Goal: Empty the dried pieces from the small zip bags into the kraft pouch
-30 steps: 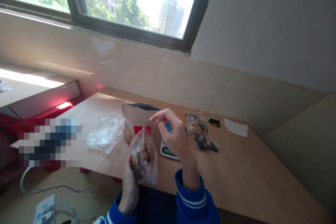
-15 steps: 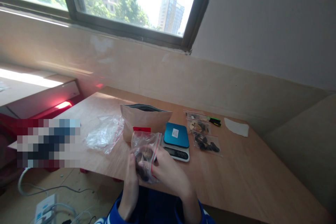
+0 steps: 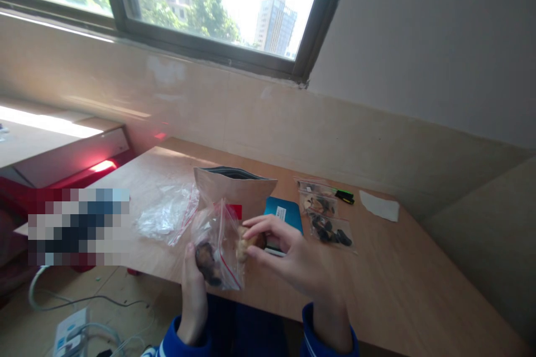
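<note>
Plastic zip bag [image 3: 218,248], clear with a red seal strip and dark lumps at the bottom, sits upright at the near edge of the tabletop [image 3: 397,279], so its mouth stays up. The left hand [image 3: 193,290] wraps its lower part in a closed grip; the right hand [image 3: 293,259] pinches a pale brown piece [image 3: 247,242] just beside the bag's right side. Behind stand a kraft pouch [image 3: 234,189] and a blue scale [image 3: 285,215]; filled small bags [image 3: 326,223] lie farther right.
</note>
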{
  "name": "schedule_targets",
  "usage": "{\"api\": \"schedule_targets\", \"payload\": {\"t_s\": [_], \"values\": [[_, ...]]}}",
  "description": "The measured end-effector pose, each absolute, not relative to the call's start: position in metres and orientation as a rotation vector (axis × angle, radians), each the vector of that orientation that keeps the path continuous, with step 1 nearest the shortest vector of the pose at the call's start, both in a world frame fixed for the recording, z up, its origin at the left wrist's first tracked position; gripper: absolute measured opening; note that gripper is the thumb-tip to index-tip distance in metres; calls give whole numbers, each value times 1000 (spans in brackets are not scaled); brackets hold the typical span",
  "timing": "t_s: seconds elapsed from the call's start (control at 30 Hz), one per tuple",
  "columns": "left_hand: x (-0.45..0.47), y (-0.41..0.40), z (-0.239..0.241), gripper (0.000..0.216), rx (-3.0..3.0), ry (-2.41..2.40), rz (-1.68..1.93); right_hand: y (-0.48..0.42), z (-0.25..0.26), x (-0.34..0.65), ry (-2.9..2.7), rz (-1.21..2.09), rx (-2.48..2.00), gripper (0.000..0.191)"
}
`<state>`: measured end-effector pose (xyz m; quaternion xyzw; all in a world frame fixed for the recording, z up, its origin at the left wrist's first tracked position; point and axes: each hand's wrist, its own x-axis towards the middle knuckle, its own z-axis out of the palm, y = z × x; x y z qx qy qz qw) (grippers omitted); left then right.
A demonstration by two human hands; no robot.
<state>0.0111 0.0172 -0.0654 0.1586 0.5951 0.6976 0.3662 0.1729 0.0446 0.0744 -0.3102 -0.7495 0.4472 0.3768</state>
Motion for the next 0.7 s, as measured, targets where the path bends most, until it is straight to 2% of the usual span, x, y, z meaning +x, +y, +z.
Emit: {"api": "schedule_targets", "payload": {"t_s": [0.17,0.27,0.4,0.53,0.7], "values": [[5,19,-63,49,320,1504,1818,73,106,154,-1648,637,-641,14],[6,18,-64,46,335,1470,1826,97,109,131,-1648,458,-618,14],[9,16,-60,45,302,1525,1786,122,94,114,-1814,418,-668,23],[8,16,-60,46,290,1530,1779,126,78,114,-1970,368,-714,17],[7,17,-65,49,259,1521,1785,107,81,120,-1922,318,-674,21]]}}
